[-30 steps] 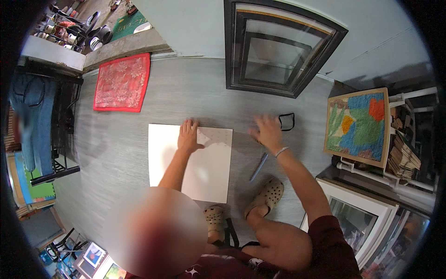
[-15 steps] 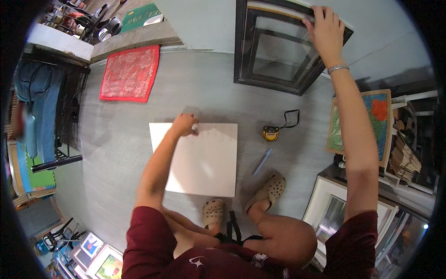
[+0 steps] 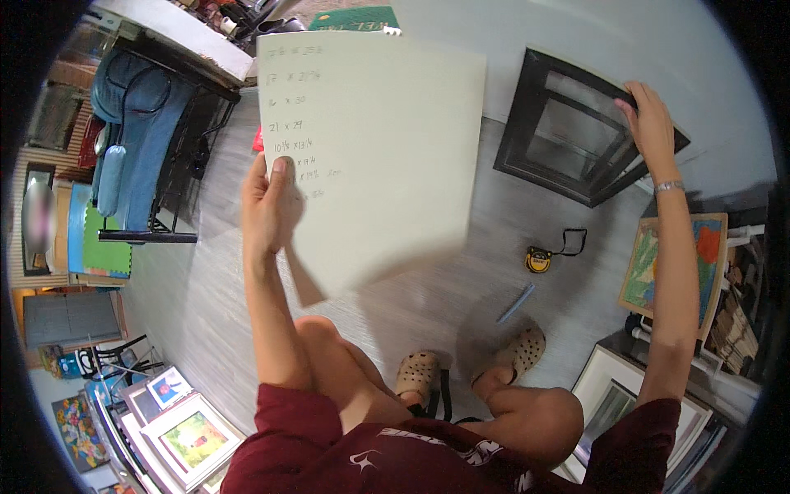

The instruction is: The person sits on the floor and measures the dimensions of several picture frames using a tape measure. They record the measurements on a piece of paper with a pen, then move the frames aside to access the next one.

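Note:
A large white board [image 3: 395,148] with handwritten pencil notes down its left part is raised off the floor in front of me. My left hand [image 3: 267,206] grips it at the left edge, thumb over the face and the other fingers behind. At the far right, my right hand [image 3: 650,123] is closed over the upper right edge of a stack of black picture frames [image 3: 539,177], which leans against the pale wall. Glass shows inside the frames. A yellow tape measure [image 3: 538,260] with a black strap and a slim blue stick-like item [image 3: 516,302] lie on the floor.
A framed colourful picture [image 3: 638,267] and white-edged frames [image 3: 613,375] stand along the right. To the left are a black metal seat with blue cushions [image 3: 136,148] and green mats [image 3: 107,239]. More pictures [image 3: 193,440] fill the lower left. A corner of red mat [image 3: 257,140] shows behind the board.
My left hand has lifted the white board off the floor, showing its written side. My right hand stays on the black frames. The view has shifted left.

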The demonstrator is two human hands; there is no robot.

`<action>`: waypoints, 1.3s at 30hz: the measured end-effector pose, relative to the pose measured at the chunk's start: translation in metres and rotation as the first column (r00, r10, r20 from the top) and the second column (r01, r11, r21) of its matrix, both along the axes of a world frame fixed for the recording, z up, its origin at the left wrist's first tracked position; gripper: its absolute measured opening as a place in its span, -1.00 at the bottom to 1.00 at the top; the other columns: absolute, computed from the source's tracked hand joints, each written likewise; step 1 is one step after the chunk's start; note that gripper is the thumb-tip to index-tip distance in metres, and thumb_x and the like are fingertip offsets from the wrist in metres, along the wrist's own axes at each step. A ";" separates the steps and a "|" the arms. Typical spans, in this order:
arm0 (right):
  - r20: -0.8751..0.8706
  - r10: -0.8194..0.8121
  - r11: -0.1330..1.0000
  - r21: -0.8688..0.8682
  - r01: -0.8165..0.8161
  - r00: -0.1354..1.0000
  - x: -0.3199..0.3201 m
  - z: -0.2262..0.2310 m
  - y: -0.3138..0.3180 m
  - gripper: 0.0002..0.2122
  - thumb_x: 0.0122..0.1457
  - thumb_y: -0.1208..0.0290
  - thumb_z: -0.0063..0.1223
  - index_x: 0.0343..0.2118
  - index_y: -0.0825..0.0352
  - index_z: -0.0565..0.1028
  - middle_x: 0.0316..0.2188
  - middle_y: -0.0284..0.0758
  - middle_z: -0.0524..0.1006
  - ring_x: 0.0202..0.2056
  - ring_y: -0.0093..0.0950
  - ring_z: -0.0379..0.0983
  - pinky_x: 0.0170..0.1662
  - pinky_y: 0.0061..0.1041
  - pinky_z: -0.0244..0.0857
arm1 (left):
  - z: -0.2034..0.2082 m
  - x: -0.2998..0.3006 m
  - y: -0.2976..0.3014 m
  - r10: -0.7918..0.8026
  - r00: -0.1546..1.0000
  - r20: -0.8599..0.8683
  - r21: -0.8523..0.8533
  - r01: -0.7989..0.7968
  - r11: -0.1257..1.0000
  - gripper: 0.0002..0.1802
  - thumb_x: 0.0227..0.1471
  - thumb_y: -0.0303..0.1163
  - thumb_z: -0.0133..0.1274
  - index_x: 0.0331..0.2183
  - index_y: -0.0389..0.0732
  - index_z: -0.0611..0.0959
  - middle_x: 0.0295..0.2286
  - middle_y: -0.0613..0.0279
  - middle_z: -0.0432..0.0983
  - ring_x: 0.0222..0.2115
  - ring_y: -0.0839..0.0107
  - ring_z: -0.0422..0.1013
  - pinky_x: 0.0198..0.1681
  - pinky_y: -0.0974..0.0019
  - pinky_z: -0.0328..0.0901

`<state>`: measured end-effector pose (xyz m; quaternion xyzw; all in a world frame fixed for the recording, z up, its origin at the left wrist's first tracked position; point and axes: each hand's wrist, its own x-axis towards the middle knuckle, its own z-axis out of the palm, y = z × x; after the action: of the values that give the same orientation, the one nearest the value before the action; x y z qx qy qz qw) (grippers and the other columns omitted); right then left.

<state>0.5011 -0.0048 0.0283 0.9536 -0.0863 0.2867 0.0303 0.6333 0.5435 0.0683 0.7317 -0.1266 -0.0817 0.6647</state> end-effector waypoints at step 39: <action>-0.079 -0.860 0.507 -0.027 0.862 0.504 -0.424 0.095 0.193 -0.74 0.03 0.41 0.22 -0.25 0.34 0.42 -0.41 -0.22 0.46 -0.34 -0.19 0.44 -0.33 -0.25 0.31 | -0.073 -0.019 -0.075 -0.178 0.983 -0.034 -0.332 0.157 0.930 -0.48 0.25 -0.24 -0.04 0.11 -0.38 0.36 0.06 0.04 0.37 0.08 0.31 0.27 0.17 0.24 0.11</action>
<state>0.0773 0.1879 0.1234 0.7960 -0.5494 0.1938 0.1646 0.6142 0.4681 -0.0052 0.5947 -0.1793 -0.1390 0.7713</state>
